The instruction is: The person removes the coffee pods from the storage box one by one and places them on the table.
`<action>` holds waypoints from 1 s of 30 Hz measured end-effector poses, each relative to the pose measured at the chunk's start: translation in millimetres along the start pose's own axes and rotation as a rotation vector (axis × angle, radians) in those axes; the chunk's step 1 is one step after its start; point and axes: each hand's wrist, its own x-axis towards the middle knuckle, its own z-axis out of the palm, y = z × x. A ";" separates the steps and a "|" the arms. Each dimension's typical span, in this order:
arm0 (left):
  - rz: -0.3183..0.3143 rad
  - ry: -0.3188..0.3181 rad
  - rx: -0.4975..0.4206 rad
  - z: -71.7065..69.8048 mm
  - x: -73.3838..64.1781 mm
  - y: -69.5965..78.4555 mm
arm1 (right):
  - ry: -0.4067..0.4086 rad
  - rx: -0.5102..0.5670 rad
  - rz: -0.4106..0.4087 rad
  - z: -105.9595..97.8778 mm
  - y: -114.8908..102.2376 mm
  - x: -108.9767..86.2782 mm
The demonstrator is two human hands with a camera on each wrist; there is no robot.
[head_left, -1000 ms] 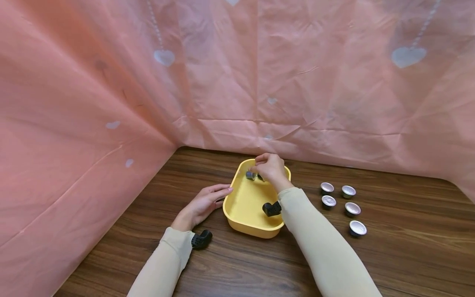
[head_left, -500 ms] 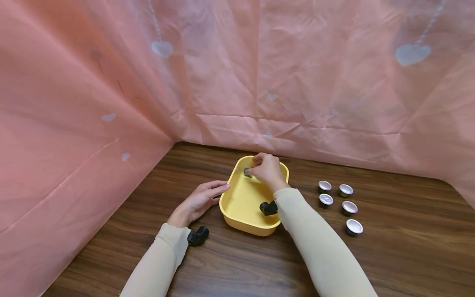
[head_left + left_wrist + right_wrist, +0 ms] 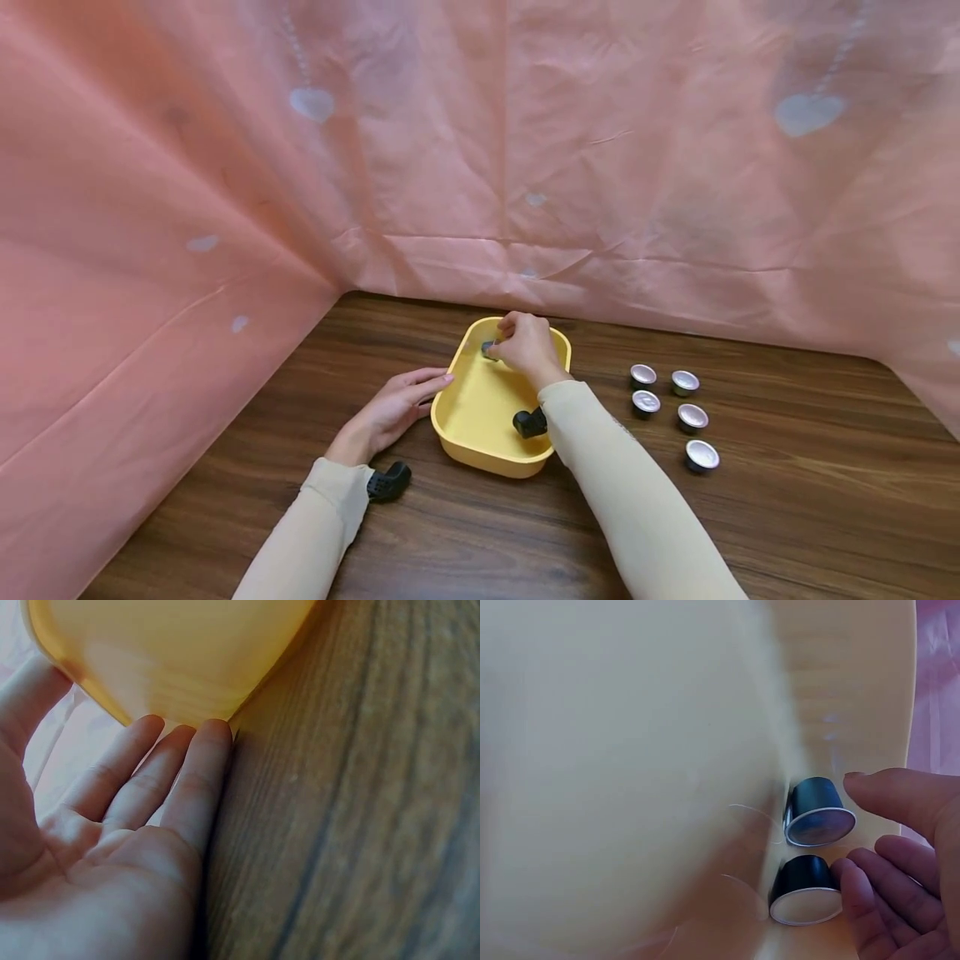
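Note:
A yellow tub [image 3: 487, 457] stands on the table. My left hand [image 3: 392, 414] rests at its left side, its fairly straight fingers against the outer wall and its thumb by the rim, as the left wrist view shows. My right hand [image 3: 528, 348] reaches inside at the far end. Two coffee capsules lie there on their sides in the right wrist view, a blue one [image 3: 815, 799] and a black one [image 3: 804, 879]. The thumb is beside the blue capsule, and a fingertip is at the black one; neither is pinched. The hand partly hides them in the head view.
Several foil-topped capsules, one of them a front capsule [image 3: 702, 456], stand foil up to the right of the tub on the wooden table [image 3: 810, 475]. A pink curtain [image 3: 600, 167] hangs behind and at the left.
My right hand has moved slightly left inside the tub and now covers more of the capsules. My left hand stays against the tub. The head view has shifted a little.

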 end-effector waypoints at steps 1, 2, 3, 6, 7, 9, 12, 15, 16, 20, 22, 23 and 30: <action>0.001 0.002 -0.001 -1.0 -1.0 -0.8 | 0.000 0.002 0.002 1.6 -0.5 0.1; 0.003 0.003 -0.004 -1.8 -1.9 -1.6 | 0.000 0.002 0.004 3.1 -0.8 0.4; 0.004 0.002 -0.007 -2.3 -2.6 -2.1 | 0.000 0.001 0.006 4.4 -1.0 0.7; 0.017 -0.001 -0.012 -3.6 -3.2 -3.2 | -0.003 0.010 0.012 5.6 -1.5 -0.2; 0.020 -0.003 -0.012 -3.8 -3.2 -3.1 | -0.004 0.009 0.010 5.6 -1.7 -0.4; 0.022 -0.008 -0.010 -4.3 -3.2 -2.7 | -0.007 0.008 0.008 5.2 -2.2 -1.2; 0.022 -0.013 -0.002 -5.0 -2.9 -1.9 | -0.013 0.013 0.007 4.5 -3.1 -2.2; 0.025 -0.018 0.010 -6.2 -1.7 -0.8 | -0.016 0.011 0.002 3.8 -3.6 -2.0; 0.027 -0.019 0.010 -6.5 -1.7 -0.5 | -0.017 0.012 0.000 3.9 -3.6 -1.9; 0.033 -0.026 0.010 -7.2 -2.1 0.7 | -0.019 0.010 -0.009 4.0 -3.1 -1.5; 0.035 -0.031 0.009 -7.2 -2.5 0.6 | -0.021 0.005 -0.009 4.1 -2.5 -1.4; 0.035 -0.032 0.010 -7.2 -2.5 0.4 | -0.023 0.006 -0.007 4.2 -2.2 -1.3; 0.034 -0.029 0.004 -6.7 -1.9 -1.2 | -0.033 -0.007 -0.009 4.7 -0.6 -0.9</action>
